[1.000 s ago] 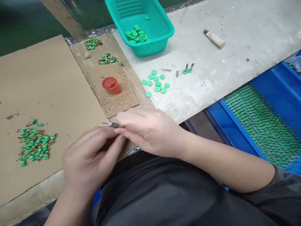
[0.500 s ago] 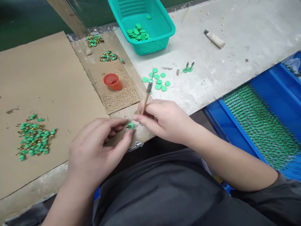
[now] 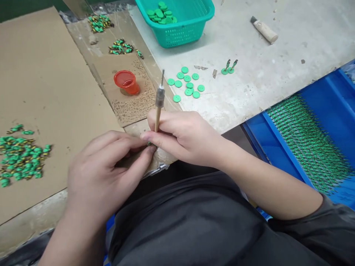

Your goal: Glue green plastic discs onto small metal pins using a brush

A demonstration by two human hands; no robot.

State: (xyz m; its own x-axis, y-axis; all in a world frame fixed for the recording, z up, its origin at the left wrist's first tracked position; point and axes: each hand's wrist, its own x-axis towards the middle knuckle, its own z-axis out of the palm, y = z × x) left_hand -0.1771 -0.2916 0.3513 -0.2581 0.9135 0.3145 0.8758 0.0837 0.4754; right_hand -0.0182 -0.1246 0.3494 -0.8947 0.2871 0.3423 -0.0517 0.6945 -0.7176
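Note:
My left hand (image 3: 102,170) is closed at the fingertips around a small green disc (image 3: 150,143) with a dark bit on it, mostly hidden now by the fingers. In my right hand (image 3: 188,138) is a thin wooden-handled needle tool (image 3: 159,103), its metal tip pointing up and away from me. The right thumb touches the left fingertips at the disc. Beyond the hands, several loose green discs with small holes (image 3: 188,92) lie on the pale tabletop. Two discs bearing tiny upright figures (image 3: 227,70) stand farther right.
A red cup of liquid (image 3: 129,82) sits on speckled cardboard (image 3: 130,111). Piles of small green figures (image 3: 22,159) lie at left. A teal basket (image 3: 180,35) holds more discs. A short wooden-handled blade (image 3: 264,31) is at the back; blue trays (image 3: 327,99) with rows of figures stand right.
My right hand has moved left against the left fingertips, and its tool now stands more upright. The fingers cover the disc more. The camera view has shifted slightly.

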